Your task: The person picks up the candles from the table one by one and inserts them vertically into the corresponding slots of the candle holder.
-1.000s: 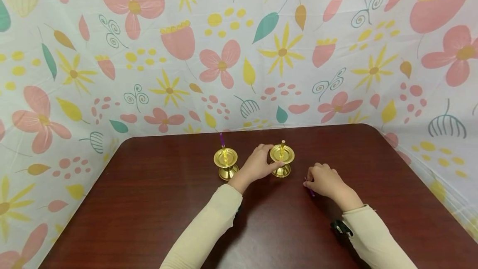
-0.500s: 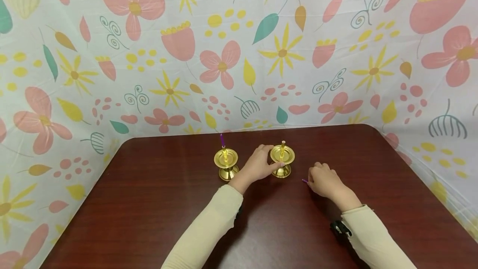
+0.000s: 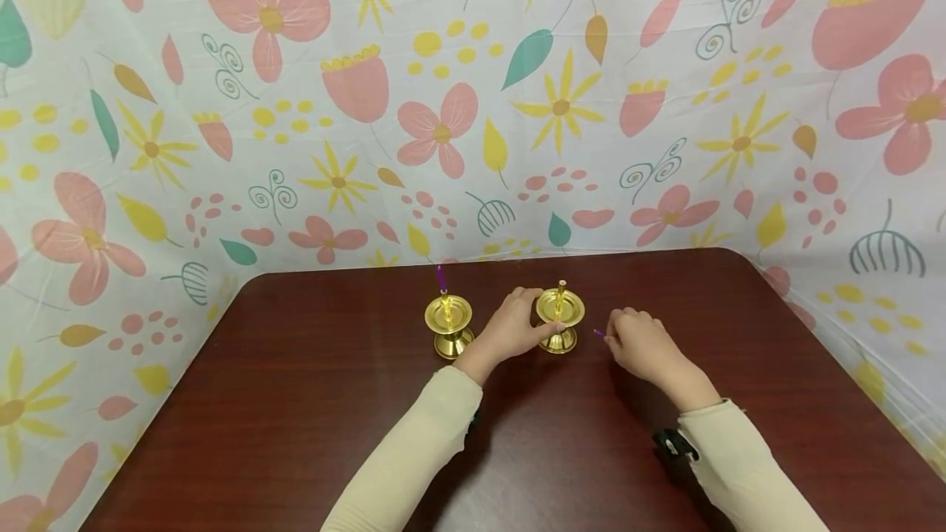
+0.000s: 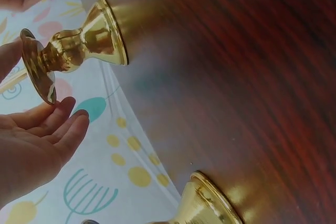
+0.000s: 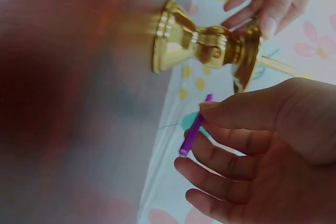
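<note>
My left hand [image 3: 510, 323] holds the dish of a brass candlestick [image 3: 559, 342] between thumb and fingers; the candlestick stands upright on the table with a bare gold stem. In the left wrist view, the fingers [image 4: 67, 114] touch the edge of its dish. A thin purple candle [image 5: 195, 128] is pinched between thumb and fingers of my right hand [image 3: 645, 343], just right of that candlestick and apart from it. On the left stands a matching brass candlestick [image 3: 447, 317], with a purple candle [image 3: 442, 278] upright on its stem.
Both candlesticks stand toward the back of a dark reddish-brown table [image 3: 310, 401]. Behind and beside the table hangs a white cloth [image 3: 473, 162] printed with flowers and leaves. A black strap [image 3: 674, 443] shows at my right wrist.
My right hand picks the purple candle up, turning it in the fingers, and rises slightly. The left hand keeps its place on the candlestick.
</note>
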The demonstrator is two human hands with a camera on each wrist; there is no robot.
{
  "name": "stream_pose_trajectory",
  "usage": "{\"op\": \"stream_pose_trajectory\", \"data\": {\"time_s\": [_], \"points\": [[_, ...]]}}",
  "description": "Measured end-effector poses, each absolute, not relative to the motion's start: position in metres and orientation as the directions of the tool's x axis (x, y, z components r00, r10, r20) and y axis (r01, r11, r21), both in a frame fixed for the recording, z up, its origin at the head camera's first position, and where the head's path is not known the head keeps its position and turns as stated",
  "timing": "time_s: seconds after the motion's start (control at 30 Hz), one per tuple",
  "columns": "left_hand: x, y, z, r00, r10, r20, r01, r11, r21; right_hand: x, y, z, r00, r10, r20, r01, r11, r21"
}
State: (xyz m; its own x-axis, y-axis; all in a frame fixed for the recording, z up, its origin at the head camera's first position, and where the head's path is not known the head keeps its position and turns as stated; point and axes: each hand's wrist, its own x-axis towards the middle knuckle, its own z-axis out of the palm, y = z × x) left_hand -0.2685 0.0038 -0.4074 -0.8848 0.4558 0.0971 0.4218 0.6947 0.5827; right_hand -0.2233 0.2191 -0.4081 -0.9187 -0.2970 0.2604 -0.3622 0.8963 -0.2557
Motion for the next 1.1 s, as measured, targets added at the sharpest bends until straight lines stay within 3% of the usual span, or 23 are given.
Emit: {"op": "stream_pose_trajectory", "data": {"time_s": [0.4,1.1], "points": [[-0.27,0.006,-0.408,-0.887,0.453,0.093,0.417,0.695,0.586,-0.241,0.214,-0.385,-0.88,-0.267,0.394,-0.429,0.802,-0.415],[-0.271,0.004,-0.41,-0.887,0.45,0.108,0.425,0.698,0.577,-0.256,0.182,-0.365,-0.844,-0.039,0.534,-0.466,0.546,-0.696]]}}
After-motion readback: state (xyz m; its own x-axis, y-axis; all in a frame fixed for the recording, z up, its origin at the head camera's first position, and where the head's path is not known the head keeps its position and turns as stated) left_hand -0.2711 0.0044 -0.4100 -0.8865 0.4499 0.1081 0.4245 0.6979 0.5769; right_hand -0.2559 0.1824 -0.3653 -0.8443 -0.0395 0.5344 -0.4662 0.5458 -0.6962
